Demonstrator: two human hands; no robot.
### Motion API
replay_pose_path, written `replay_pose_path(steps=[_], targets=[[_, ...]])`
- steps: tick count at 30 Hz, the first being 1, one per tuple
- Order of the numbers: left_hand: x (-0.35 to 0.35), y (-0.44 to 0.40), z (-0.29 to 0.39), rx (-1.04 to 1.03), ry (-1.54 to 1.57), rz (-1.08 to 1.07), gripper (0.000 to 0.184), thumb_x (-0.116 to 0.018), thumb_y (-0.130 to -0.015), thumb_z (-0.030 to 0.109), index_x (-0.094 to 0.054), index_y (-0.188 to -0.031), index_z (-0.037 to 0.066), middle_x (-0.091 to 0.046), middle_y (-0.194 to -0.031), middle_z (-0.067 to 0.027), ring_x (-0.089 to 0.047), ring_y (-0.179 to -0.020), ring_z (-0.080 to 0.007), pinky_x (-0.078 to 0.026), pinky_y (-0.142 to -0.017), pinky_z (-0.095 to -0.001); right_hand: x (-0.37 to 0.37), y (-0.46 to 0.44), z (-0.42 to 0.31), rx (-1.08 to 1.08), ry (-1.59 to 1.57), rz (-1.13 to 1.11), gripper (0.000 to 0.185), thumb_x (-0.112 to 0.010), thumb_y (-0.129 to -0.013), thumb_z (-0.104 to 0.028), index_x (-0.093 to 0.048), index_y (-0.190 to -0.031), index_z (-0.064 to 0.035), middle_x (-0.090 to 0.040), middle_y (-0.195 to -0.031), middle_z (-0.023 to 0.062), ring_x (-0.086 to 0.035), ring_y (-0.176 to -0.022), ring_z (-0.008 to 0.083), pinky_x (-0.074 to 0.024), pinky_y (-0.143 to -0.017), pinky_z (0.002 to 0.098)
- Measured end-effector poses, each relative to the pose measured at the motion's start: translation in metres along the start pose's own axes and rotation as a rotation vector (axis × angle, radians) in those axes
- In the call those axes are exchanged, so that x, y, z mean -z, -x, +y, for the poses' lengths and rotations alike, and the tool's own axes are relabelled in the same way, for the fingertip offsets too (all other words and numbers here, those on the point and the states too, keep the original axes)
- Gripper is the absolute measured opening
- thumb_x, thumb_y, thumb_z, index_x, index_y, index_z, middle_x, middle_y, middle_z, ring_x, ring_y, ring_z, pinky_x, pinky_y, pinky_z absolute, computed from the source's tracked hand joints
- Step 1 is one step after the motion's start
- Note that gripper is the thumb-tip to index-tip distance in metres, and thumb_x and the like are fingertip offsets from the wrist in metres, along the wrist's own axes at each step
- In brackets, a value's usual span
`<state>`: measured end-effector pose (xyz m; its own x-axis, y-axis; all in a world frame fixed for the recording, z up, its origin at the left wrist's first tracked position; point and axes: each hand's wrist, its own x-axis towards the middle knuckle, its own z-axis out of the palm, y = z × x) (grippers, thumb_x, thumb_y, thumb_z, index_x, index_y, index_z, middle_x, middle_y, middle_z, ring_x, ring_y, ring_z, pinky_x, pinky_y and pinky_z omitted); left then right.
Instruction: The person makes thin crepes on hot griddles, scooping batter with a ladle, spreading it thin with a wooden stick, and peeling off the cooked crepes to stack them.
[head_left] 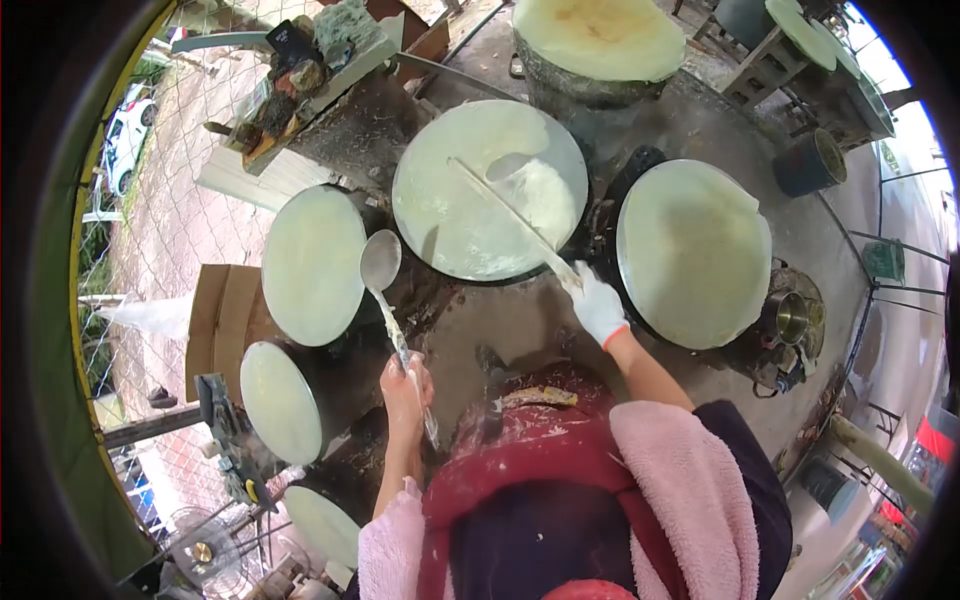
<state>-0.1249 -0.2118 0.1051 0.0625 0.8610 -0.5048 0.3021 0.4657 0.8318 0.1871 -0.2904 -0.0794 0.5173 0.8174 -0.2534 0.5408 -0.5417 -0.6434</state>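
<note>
My bare left hand (405, 393) is closed around the handle of a metal ladle (381, 262). Batter coats the handle, and the bowl is raised near the left griddle. My right hand (598, 306), in a white glove, grips a long, flat wooden spreader (512, 218). Its blade reaches across the large middle griddle (420, 200), which is covered with pale batter. A thicker, whiter patch of batter (548, 195) lies on the right side of that surface, beside the blade.
Round griddles with pale sheets stand at right (690, 255), left (312, 265) and lower left (280, 400). Another (600, 35) is at the back. Metal pots (790, 318) sit at right; a bucket (810, 163) stands farther back. Wire fence (170, 190) runs along the left.
</note>
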Motion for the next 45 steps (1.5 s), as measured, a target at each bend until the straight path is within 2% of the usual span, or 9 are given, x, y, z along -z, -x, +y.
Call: replay_pose_path(steps=[7, 15, 17, 21, 22, 25, 27, 38, 45], targets=[[0.002, -0.002, 0.001, -0.008, 0.025, -0.013, 0.018, -0.053, -0.098, 0.019, -0.052, -0.090, 0.003, -0.039, -0.057, 0.0018, -0.036, -0.039, -0.0071, -0.029, -0.035, -0.0224, 0.044, -0.110, -0.038, -0.221, 0.224, 0.060, 0.067, -0.043, -0.095, -0.043, -0.024, -0.149, -0.0087, -0.062, -0.108, 0.0288, -0.062, -0.095, 0.0452, -0.0480, -0.084, 0.0522], [0.017, 0.018, -0.012, 0.083, -0.015, 0.095, 0.019, -0.051, -0.098, 0.018, -0.052, -0.091, 0.000, -0.040, -0.057, -0.0005, -0.038, -0.038, -0.0094, -0.029, -0.034, -0.0239, 0.079, -0.243, -0.094, -0.075, 0.318, 0.131, 0.057, -0.048, -0.093, -0.038, -0.036, -0.145, -0.0178, -0.063, -0.109, 0.0219, -0.065, -0.099, 0.0374, -0.0521, -0.078, 0.0484], [0.015, 0.018, -0.013, 0.097, -0.011, 0.101, 0.019, -0.051, -0.098, 0.017, -0.052, -0.091, 0.000, -0.040, -0.057, -0.0004, -0.039, -0.039, -0.0095, -0.030, -0.034, -0.0241, 0.053, -0.219, -0.087, 0.344, 0.089, 0.335, 0.048, -0.054, -0.089, -0.033, -0.049, -0.133, -0.0138, -0.063, -0.109, 0.0224, -0.063, -0.093, 0.0417, -0.0505, -0.082, 0.0481], [0.010, 0.011, -0.008, 0.081, -0.020, 0.071, 0.017, -0.052, -0.096, 0.016, -0.052, -0.090, 0.000, -0.040, -0.057, 0.0001, -0.039, -0.039, -0.0093, -0.030, -0.035, -0.0236, 0.061, -0.083, -0.081, 0.236, -0.163, 0.105, 0.059, -0.059, -0.088, -0.033, -0.043, -0.143, -0.0167, -0.062, -0.113, 0.0203, -0.059, -0.104, 0.0396, -0.0484, -0.089, 0.0416], [0.004, 0.013, 0.004, 0.079, -0.004, 0.054, 0.016, -0.053, -0.095, 0.016, -0.052, -0.090, 0.001, -0.040, -0.057, 0.0004, -0.039, -0.039, -0.0092, -0.030, -0.035, -0.0232, 0.037, -0.065, -0.052, 0.305, -0.404, 0.306, 0.054, -0.061, -0.090, -0.030, -0.048, -0.140, -0.0145, -0.065, -0.105, 0.0170, -0.063, -0.099, 0.0354, -0.0488, -0.087, 0.0389], [-0.006, 0.009, 0.008, 0.053, 0.028, 0.014, 0.016, -0.054, -0.095, 0.016, -0.053, -0.089, 0.001, -0.040, -0.056, 0.0006, -0.038, -0.039, -0.0090, -0.030, -0.035, -0.0230, 0.031, 0.001, -0.016, -0.427, -1.120, 0.004, 0.039, -0.062, -0.094, -0.023, -0.057, -0.132, -0.0184, -0.060, -0.075, -0.0029, -0.052, -0.050, 0.0094, -0.0419, -0.043, 0.0245], [-0.017, 0.009, 0.014, 0.055, 0.038, -0.005, 0.015, -0.053, -0.096, 0.015, -0.052, -0.088, 0.002, -0.040, -0.056, 0.0006, -0.038, -0.039, -0.0088, -0.029, -0.035, -0.0240, 0.036, 0.028, -0.025, -0.576, -1.207, -0.170, 0.034, -0.061, -0.094, -0.026, -0.059, -0.128, -0.0227, -0.046, -0.062, -0.0078, -0.034, -0.038, 0.0023, -0.0247, -0.034, 0.0201], [-0.044, -0.008, 0.027, -0.021, 0.039, -0.075, 0.018, -0.053, -0.097, 0.018, -0.053, -0.090, 0.001, -0.039, -0.058, 0.0016, -0.038, -0.042, -0.0081, -0.029, -0.037, -0.0232, 0.063, 0.011, -0.005, -0.474, -1.127, -0.492, 0.031, -0.064, -0.092, -0.032, -0.062, -0.120, -0.0192, -0.047, -0.062, -0.0046, -0.036, -0.038, 0.0045, -0.0255, -0.035, 0.0218], [-0.085, -0.139, 0.063, -0.130, 0.101, -0.301, 0.014, -0.055, -0.091, 0.011, -0.052, -0.080, 0.003, -0.043, -0.061, 0.0003, -0.040, -0.045, -0.0092, -0.033, -0.039, -0.0251, 0.056, 0.006, 0.013, -0.357, -0.878, -0.290, 0.038, -0.063, -0.092, -0.030, -0.061, -0.127, -0.0175, -0.046, -0.068, -0.0076, -0.040, -0.053, 0.0026, -0.0317, -0.044, 0.0207]])
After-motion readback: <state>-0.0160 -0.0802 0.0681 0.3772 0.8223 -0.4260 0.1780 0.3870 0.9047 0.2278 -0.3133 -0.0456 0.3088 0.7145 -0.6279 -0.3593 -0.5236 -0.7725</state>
